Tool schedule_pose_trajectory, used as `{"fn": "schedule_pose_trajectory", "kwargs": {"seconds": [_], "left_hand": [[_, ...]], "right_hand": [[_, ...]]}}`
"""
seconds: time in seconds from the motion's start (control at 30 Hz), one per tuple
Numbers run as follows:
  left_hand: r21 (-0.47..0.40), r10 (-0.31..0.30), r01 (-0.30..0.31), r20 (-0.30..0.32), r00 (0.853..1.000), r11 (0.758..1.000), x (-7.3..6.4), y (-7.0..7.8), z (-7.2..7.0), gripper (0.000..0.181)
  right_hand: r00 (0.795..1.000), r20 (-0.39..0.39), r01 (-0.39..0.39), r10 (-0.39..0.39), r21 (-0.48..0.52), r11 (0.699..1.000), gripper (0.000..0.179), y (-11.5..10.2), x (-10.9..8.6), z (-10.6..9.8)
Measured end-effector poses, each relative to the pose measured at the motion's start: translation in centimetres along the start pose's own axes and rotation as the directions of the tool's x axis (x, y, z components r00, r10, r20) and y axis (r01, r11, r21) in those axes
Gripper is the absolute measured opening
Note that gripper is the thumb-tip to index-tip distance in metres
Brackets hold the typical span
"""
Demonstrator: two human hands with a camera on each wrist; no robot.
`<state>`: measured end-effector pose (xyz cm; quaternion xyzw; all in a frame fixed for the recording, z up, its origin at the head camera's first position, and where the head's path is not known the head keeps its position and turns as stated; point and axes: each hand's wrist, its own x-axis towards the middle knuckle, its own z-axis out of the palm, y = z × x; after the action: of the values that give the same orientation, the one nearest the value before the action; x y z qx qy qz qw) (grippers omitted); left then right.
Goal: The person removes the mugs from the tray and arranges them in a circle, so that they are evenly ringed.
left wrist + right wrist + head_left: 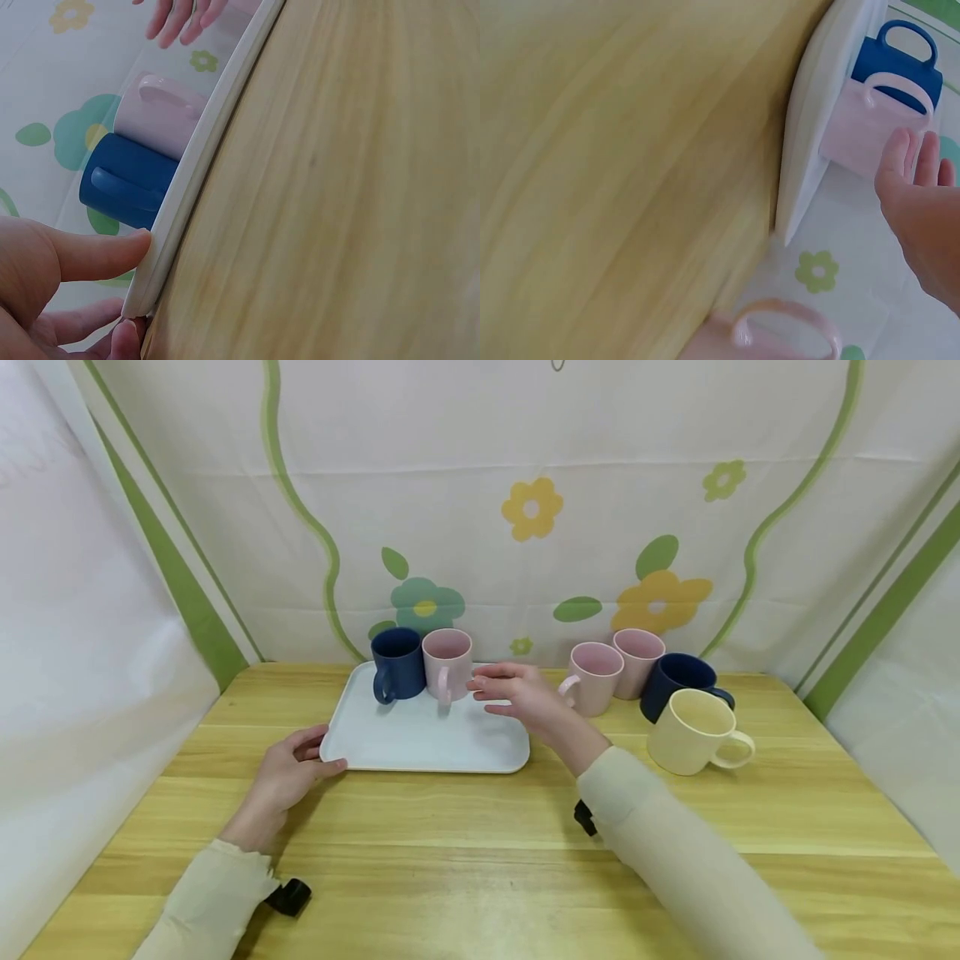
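Note:
A white tray (420,735) lies on the wooden table, with a navy mug (399,664) and a pink mug (447,664) side by side at its back edge. Both handles face the front. My left hand (288,772) grips the tray's left front corner; in the left wrist view the thumb (105,255) lies at the rim and fingertips show below the corner. Just right of the pink mug, my right hand (517,697) hovers over the tray with its fingers extended and holds nothing. In the right wrist view a small gap to the mug cannot be judged.
To the right of the tray stand two more pink mugs (596,678) (639,662), another navy mug (678,685) and a cream mug (693,732), grouped closely. A flower-printed white cloth (450,510) hangs behind the table's back edge.

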<state>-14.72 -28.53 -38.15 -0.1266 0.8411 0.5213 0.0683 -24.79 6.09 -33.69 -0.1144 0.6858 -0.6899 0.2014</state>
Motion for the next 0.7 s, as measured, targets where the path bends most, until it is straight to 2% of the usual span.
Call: {"fn": "schedule_pose_trajectory", "kwargs": {"seconds": [0.43, 0.6, 0.7], "left_hand": [[0.017, 0.013, -0.013, -0.006, 1.0, 1.0, -0.2, -0.1, -0.4, 0.082], [0.011, 0.012, -0.011, -0.002, 1.0, 1.0, -0.1, 0.1, 0.0, 0.08], [-0.003, 0.01, -0.01, -0.006, 1.0, 1.0, -0.2, 0.2, 0.1, 0.08]], "right_hand": [[0.996, 0.035, -0.079, 0.078, 0.014, 0.997, 0.049, 0.5, 1.6, 2.4], [0.995, 0.019, -0.102, 0.101, 0.073, 0.992, 0.048, 0.8, 1.9, 2.7], [0.993, 0.04, -0.112, 0.108, 0.101, 0.989, 0.05, 0.9, 2.1, 2.9]]}}
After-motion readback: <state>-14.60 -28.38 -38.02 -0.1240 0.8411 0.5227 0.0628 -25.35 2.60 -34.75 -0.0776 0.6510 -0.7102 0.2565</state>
